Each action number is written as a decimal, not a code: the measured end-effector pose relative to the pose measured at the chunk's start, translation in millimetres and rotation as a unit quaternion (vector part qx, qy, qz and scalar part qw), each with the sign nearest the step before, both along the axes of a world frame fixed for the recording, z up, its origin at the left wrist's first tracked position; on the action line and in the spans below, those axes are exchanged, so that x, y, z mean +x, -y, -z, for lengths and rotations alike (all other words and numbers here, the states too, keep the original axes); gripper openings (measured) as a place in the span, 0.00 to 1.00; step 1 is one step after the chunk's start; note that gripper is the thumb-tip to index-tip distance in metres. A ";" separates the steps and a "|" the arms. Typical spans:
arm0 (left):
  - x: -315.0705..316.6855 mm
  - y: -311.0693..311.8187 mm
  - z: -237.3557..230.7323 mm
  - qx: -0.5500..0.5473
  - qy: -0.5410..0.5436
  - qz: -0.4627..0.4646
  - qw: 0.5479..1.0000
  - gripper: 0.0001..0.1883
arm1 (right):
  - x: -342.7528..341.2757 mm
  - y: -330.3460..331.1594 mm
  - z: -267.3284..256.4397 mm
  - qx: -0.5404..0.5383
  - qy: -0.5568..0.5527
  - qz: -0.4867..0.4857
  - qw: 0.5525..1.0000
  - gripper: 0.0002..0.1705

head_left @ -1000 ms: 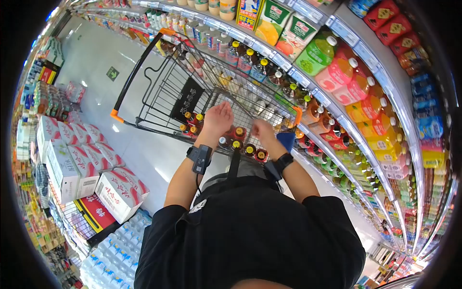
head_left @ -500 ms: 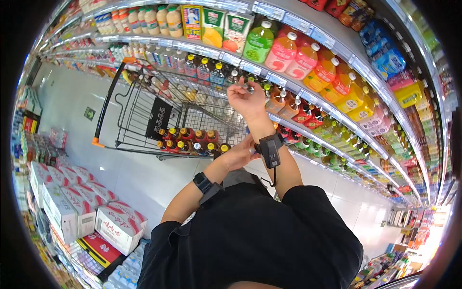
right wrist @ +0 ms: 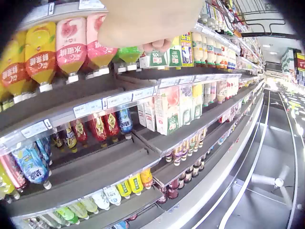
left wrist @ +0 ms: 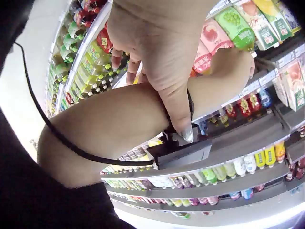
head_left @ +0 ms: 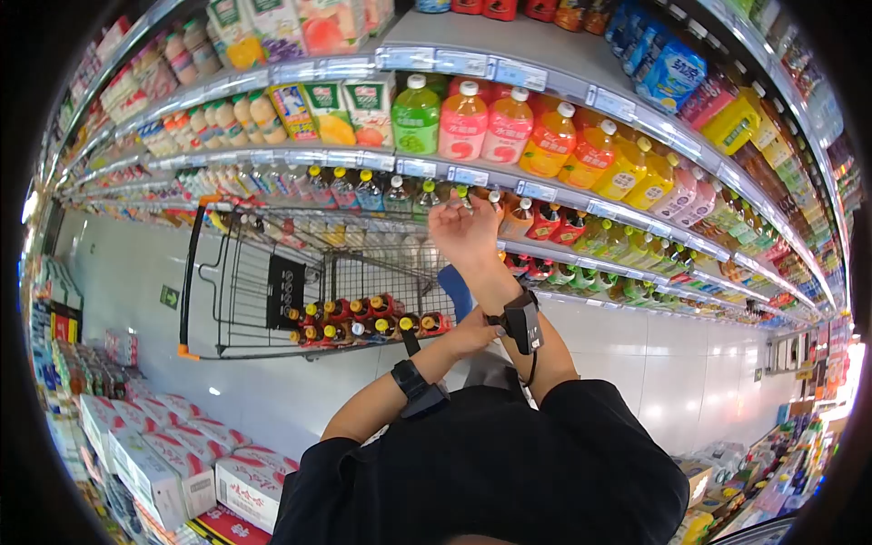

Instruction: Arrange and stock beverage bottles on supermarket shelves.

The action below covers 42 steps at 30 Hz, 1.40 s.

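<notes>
My left hand (head_left: 472,334) is at my right wrist, beside the black wrist camera (head_left: 522,322). In the left wrist view its thumb (left wrist: 177,112) lies over the strap and its fingers (left wrist: 135,67) show past the other side of the forearm. My right hand (head_left: 463,232) is raised in front of the drink shelves, fingers loosely bent with nothing in them. Green-capped bottles on the shelf lie behind it in the head view. A shopping cart (head_left: 188,272) stands to the left, with several dark bottles (head_left: 363,322) with yellow and red caps inside.
Shelves hold a green juice bottle (head_left: 416,116), pink peach bottles (head_left: 463,123), orange bottles (head_left: 549,141) and juice cartons (head_left: 329,113). White and red boxes (head_left: 163,468) are stacked at the lower left. A blue panel (head_left: 456,291) hangs at the cart's end.
Both hands have left the cart's bottles. The right hand has moved up in front of the shelves, and the left has come to the right wrist. The view has turned toward the shelves.
</notes>
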State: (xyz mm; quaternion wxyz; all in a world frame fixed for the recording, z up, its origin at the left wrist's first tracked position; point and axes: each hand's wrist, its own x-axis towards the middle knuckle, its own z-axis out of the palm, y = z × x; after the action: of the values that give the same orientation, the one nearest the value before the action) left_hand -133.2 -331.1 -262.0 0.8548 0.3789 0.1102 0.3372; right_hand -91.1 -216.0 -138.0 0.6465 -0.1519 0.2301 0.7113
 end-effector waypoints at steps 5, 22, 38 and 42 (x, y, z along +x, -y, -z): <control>43.8 -27.8 15.9 0.154 -0.052 0.084 0.983 0.40 | 50.1 2.5 -6.9 0.175 -0.064 -0.106 0.977 0.17; 114.1 -144.0 -57.6 0.355 -0.206 -0.165 0.897 0.23 | 162.6 -41.7 -78.7 0.504 0.100 -0.134 0.848 0.20; 74.3 -260.6 -215.6 0.573 -0.257 -0.510 0.587 0.07 | 182.2 -84.0 -107.1 0.537 0.074 -0.106 0.833 0.12; 64.0 -348.1 -248.1 0.533 -0.324 -0.544 0.561 0.09 | 185.5 -138.7 -113.7 0.492 0.208 -0.058 0.843 0.11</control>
State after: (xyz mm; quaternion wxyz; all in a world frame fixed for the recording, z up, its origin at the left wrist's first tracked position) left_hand -69.3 17.0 -13.9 0.0587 0.7174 0.3654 0.5902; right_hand 94.4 -77.3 -24.3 0.6269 0.0292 -0.2991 0.7188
